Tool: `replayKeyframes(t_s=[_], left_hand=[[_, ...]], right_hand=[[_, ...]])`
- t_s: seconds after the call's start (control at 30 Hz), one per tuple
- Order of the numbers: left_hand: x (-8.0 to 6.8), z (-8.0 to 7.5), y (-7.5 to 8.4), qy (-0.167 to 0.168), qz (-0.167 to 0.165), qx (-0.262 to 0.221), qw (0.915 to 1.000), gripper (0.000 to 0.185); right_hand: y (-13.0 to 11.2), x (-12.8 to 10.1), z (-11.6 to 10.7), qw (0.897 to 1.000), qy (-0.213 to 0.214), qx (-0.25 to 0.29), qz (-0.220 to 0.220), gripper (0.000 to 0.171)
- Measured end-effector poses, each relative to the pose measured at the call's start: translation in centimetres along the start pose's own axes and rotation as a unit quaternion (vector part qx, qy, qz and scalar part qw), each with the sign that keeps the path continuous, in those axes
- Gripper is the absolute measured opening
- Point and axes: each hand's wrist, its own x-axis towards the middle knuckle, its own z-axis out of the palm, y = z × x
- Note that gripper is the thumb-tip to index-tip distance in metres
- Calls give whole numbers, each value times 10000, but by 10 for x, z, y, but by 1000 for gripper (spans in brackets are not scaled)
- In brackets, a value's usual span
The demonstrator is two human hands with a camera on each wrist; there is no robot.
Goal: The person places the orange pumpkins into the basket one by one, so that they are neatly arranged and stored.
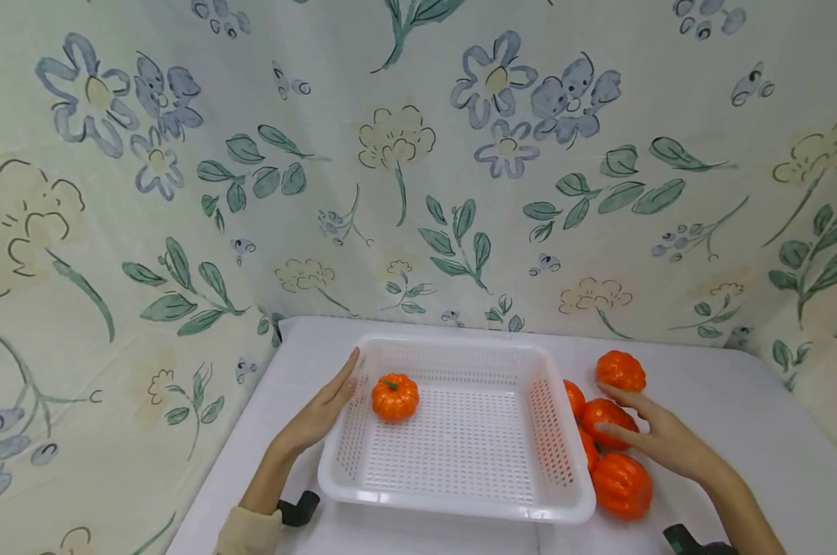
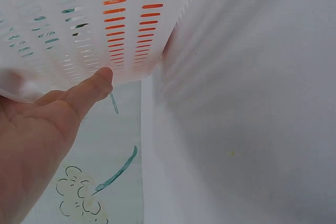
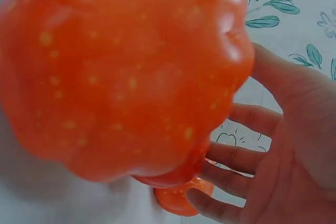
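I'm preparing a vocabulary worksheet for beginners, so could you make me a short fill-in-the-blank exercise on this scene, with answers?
1. The plastic basket is ____ in colour.
2. The number of pumpkins inside it is ____.
3. The person's ____ hand touches the basket's side.
4. In the head view, the other hand is by the red-orange vegetables to the ____ of the basket.

Missing words: white; one; left; right.

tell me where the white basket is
In the head view, the white basket sits low at centre on the table, between the left hand at its left and orange vegetables at its right.
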Motion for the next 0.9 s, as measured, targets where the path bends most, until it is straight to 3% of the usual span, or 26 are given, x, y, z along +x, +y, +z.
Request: replayKeyframes(t_s=[0.33, 0.9], left_hand=[[0, 0, 1, -54, 68, -123, 9999, 60], [-2, 1, 3, 26, -47, 27, 10000, 60]], right_hand=[[15, 5, 12, 9997, -66, 1, 221, 87], [16, 4, 11, 9990, 17, 186, 418, 85]])
